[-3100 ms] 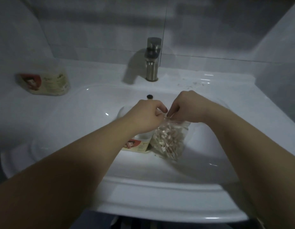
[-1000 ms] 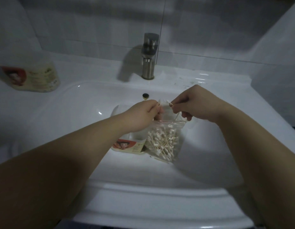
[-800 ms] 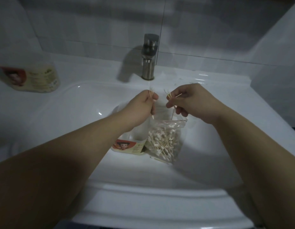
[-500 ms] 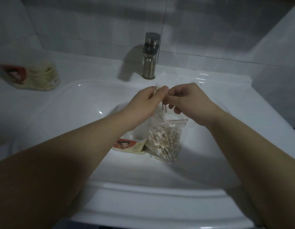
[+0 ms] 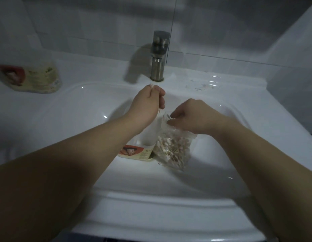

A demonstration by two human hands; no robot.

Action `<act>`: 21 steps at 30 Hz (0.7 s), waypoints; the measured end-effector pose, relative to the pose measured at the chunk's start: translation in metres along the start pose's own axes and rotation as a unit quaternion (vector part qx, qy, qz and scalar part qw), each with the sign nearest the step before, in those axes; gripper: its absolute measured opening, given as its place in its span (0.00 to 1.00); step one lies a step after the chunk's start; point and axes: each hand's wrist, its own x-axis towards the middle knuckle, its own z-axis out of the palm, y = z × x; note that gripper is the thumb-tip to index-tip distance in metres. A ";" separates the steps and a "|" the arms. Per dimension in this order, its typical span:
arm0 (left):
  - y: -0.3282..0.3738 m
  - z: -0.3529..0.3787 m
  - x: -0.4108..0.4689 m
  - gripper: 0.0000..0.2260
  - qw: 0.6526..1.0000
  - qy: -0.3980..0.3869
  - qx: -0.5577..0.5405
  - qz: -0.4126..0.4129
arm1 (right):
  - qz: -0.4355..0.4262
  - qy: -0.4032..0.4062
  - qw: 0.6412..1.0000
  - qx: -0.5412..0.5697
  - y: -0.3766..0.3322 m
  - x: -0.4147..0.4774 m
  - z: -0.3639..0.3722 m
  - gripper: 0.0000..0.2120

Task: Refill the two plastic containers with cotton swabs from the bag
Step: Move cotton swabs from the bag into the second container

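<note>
A clear plastic bag [image 5: 172,147] of cotton swabs stands in the sink basin. Beside it on the left stands a plastic container [image 5: 139,151] with a red cartoon label, partly hidden by my left forearm. My left hand [image 5: 148,102] is raised above the container and grips a small bundle of cotton swabs [image 5: 151,86] between thumb and fingers. My right hand [image 5: 190,117] is at the bag's mouth, its fingers pinching the bag's top edge. A second plastic container [image 5: 31,79] with the same label stands on the counter at the far left.
A white sink basin [image 5: 81,137] fills the middle of the view, with a steel faucet [image 5: 159,55] behind it. Grey tiled wall runs along the back. A few small specks lie on the counter right of the faucet [image 5: 200,86].
My hands have come apart. My left hand has lifted the swabs up toward the faucet, while my right hand has dropped back down to the bag's mouth.
</note>
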 end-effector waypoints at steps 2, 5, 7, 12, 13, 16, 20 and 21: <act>-0.001 0.000 0.000 0.13 1.000 -0.015 -0.022 -0.004 | -0.010 -0.042 0.998 -0.048 -0.004 0.001 0.007 0.22; -0.003 0.000 0.000 0.12 0.999 -0.039 -0.026 -0.008 | -0.024 -0.077 0.994 -0.073 -0.010 0.004 0.017 0.24; -0.003 -0.001 -0.001 0.12 0.998 -0.053 -0.022 -0.007 | -0.031 -0.073 0.993 -0.082 -0.013 0.006 0.022 0.22; -0.002 -0.002 -0.005 0.13 0.995 -0.103 -0.003 -0.012 | -0.015 -0.081 0.992 -0.093 -0.014 0.007 0.023 0.11; -0.002 -0.001 -0.006 0.13 0.993 -0.115 0.004 -0.012 | -0.013 -0.082 0.992 -0.093 -0.014 0.007 0.023 0.12; -0.002 0.000 -0.008 0.14 0.991 -0.130 0.001 -0.018 | -0.007 -0.062 0.994 -0.086 -0.015 0.005 0.018 0.13; 0.000 0.000 -0.008 0.13 0.991 -0.131 -0.004 -0.026 | 0.013 -0.014 1.000 0.001 -0.010 0.004 0.002 0.07; 0.000 0.000 -0.008 0.13 0.991 -0.129 -0.002 -0.026 | 0.017 0.001 0.999 0.031 -0.008 0.004 -0.001 0.06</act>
